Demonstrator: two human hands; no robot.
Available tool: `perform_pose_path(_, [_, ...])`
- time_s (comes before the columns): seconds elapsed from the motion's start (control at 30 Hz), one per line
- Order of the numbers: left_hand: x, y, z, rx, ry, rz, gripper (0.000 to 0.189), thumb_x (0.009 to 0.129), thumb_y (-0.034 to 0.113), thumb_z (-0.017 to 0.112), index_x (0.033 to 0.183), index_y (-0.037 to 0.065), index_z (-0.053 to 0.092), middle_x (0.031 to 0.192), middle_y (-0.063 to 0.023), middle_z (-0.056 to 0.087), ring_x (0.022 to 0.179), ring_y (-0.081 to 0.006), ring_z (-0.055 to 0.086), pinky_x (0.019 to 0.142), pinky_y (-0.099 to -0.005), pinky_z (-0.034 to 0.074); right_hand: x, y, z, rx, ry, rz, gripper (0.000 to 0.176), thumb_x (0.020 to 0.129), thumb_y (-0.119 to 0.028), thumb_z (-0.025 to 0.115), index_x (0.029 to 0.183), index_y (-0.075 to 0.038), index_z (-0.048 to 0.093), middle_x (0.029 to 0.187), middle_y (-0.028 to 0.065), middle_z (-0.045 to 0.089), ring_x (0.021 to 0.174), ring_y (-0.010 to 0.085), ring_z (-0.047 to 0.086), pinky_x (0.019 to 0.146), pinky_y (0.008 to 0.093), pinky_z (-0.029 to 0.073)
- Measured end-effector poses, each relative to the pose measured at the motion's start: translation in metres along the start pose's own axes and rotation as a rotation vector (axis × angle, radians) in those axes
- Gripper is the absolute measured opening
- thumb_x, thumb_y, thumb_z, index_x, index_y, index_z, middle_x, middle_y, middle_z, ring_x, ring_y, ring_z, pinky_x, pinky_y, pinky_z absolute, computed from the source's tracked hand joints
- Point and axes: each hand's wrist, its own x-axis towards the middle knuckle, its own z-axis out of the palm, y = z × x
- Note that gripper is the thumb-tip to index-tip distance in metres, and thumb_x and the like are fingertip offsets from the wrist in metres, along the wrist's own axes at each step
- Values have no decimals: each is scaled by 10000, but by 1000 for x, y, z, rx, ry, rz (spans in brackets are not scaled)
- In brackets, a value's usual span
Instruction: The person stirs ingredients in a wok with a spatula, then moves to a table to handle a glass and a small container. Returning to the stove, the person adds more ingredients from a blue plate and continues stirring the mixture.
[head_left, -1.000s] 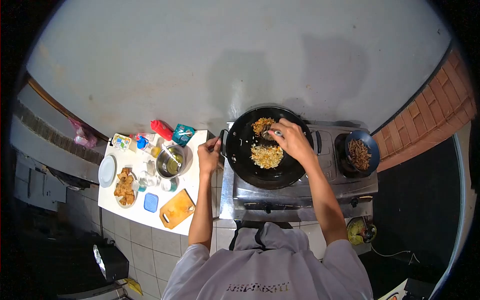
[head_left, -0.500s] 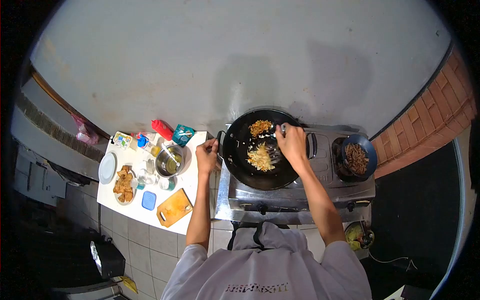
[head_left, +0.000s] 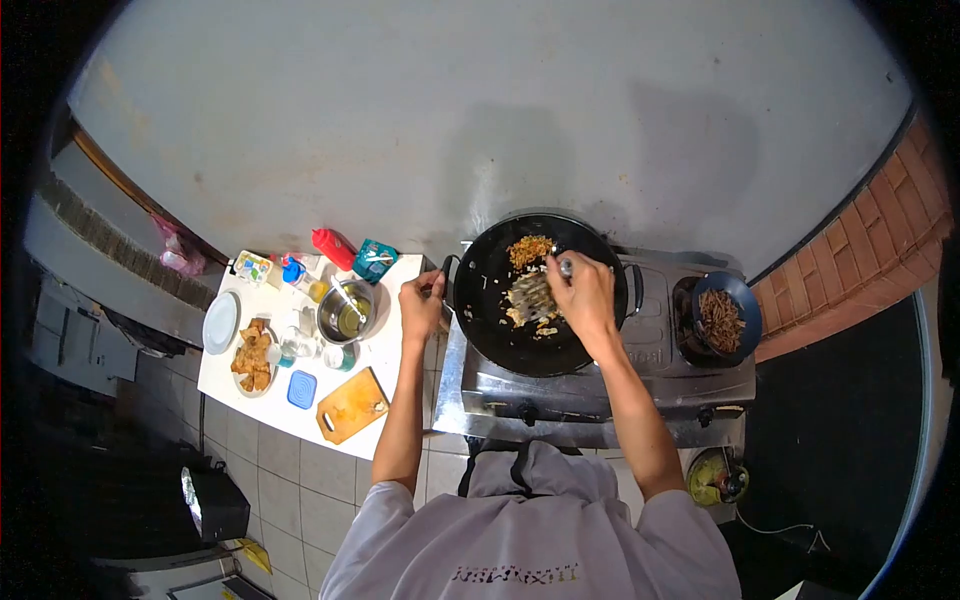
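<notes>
A black wok (head_left: pixel 500 330) sits on a steel gas stove (head_left: pixel 600 385). In it lie yellow-brown fried food (head_left: pixel 527 250) at the far side and pale bits near the middle. My left hand (head_left: pixel 421 301) grips the wok's left handle. My right hand (head_left: pixel 584 292) holds a slotted metal spatula (head_left: pixel 532 295) whose blade rests in the wok over the pale food.
A dark bowl of brown strips (head_left: pixel 720 320) sits on the right burner. On the white counter (head_left: pixel 275 405) at left stand a steel bowl with oil (head_left: pixel 346 312), a red bottle (head_left: pixel 333 246), a plate of fried pieces (head_left: pixel 251 358), a white plate (head_left: pixel 220 321), a wooden board (head_left: pixel 352 405) and small containers.
My right hand has drawn the spatula through the wok, spreading the pale food from a heap into scattered bits. My left hand stays on the handle.
</notes>
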Motion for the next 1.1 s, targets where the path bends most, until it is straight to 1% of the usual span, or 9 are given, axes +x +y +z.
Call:
perform_pose_path(0.13, [-1,5,1,-11,5,-5,225,882,119,647,1007,-66,678,848,-157,710,756,-164,666,724,-292,513,1,4,4,-4,-152,15,207,866,-140,643,823,62,630,795,220,645,684,382,643,587,427,488])
perform_pose_path(0.2, [0,4,0,-26,11,-33,225,883,118,646,1006,-67,678,851,-161,710,765,-167,670,730,-293,515,6,11,-2,-55,70,-120,207,858,-134,659,732,24,614,679,185,596,604,369,594,535,411,441])
perform_pose_path(0.27, [-3,3,1,35,34,23,224,884,119,644,1007,-66,678,858,-169,710,781,-171,674,741,-295,517,5,11,-7,-49,58,-106,190,848,-138,670,755,23,630,688,187,602,607,368,602,539,406,454])
perform_pose_path(0.4, [-1,3,1,-2,15,36,232,884,130,647,1011,-62,679,872,-176,710,791,-189,683,742,-300,518,-5,9,-6,110,-123,-100,177,833,-152,690,818,23,666,723,178,630,602,333,629,545,378,472])
perform_pose_path(0.6, [-3,0,1,18,42,58,229,884,138,652,1019,-43,687,881,-179,705,785,-189,681,727,-298,518,18,10,-39,-162,100,10,203,862,-154,646,790,36,636,710,199,620,641,396,615,594,439,482])
perform_pose_path(0.73, [-4,-1,5,-3,79,39,236,876,142,663,1023,-40,689,903,-184,696,797,-202,680,721,-303,518,22,32,-5,-226,222,3,212,857,-136,632,739,39,626,671,231,615,642,416,622,590,454,482])
perform_pose_path(0.9, [-1,-6,2,-6,57,25,261,881,165,662,1038,-43,688,859,-158,696,774,-170,642,685,-285,492,24,9,1,-95,26,84,199,862,-126,624,766,48,638,623,224,595,596,417,607,554,441,469])
perform_pose_path(1.0, [-3,-1,0,-34,28,-23,271,896,168,647,1057,-47,682,822,-120,700,755,-125,603,672,-265,470,14,10,6,79,39,-127,233,835,-125,658,685,34,578,579,206,517,518,403,511,491,410,396])
perform_pose_path(1.1, [-6,4,0,-71,12,-27,269,897,156,644,1076,-42,677,843,-113,702,782,-121,602,717,-271,472,7,24,-8,-49,-30,-72,192,852,-138,643,787,42,656,681,227,613,597,387,614,538,429,454])
